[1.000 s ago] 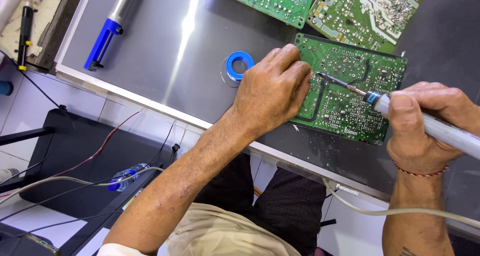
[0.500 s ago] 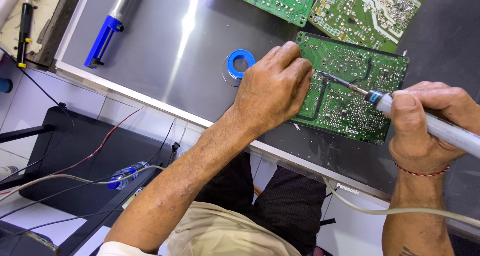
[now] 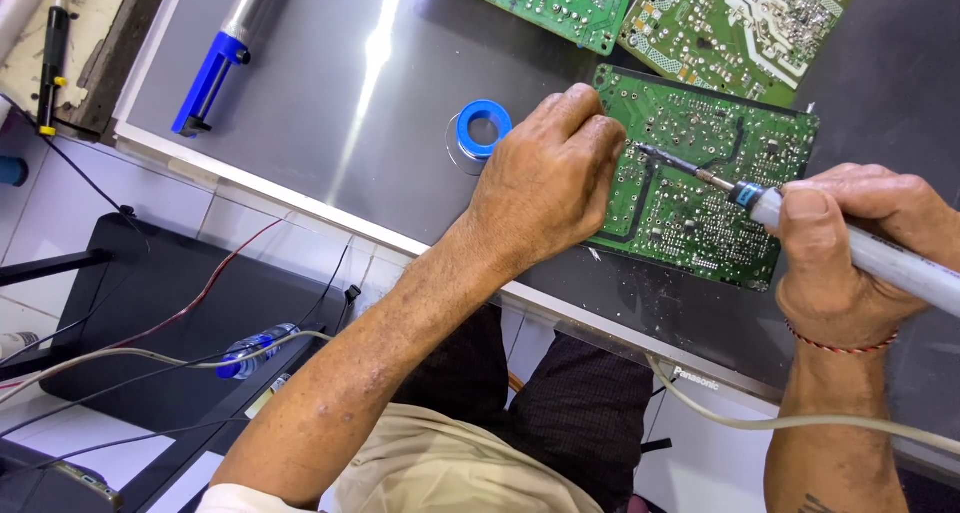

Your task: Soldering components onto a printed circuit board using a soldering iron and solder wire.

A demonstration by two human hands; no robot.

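Now, here is how the moment stands for you.

Left hand: your left hand (image 3: pixel 550 178) lies knuckles up on the left edge of the green circuit board (image 3: pixel 700 188), fingers curled and pressing it down; if they pinch anything under them, you cannot tell.

Right hand: your right hand (image 3: pixel 850 248) is closed around the grey handle of the soldering iron (image 3: pixel 800 213), thumb on top near the blue collar.

Tip: the metal tip reaches left and touches the board just beside your left fingertips.

Board: it lies on the dark panel (image 3: pixel 330 103), near its front edge, at the right of the blue solder spool (image 3: pixel 480 128).

Other things: two more green boards lie far behind; a blue and silver solder sucker (image 3: pixel 225 58) lies far left.

Advice: keep the board pressed flat, hold the tip steady on one joint only, and keep your left fingers apart from the hot metal.

Cable: let the grey cord (image 3: pixel 800 423) hang free, so it does not pull the iron.
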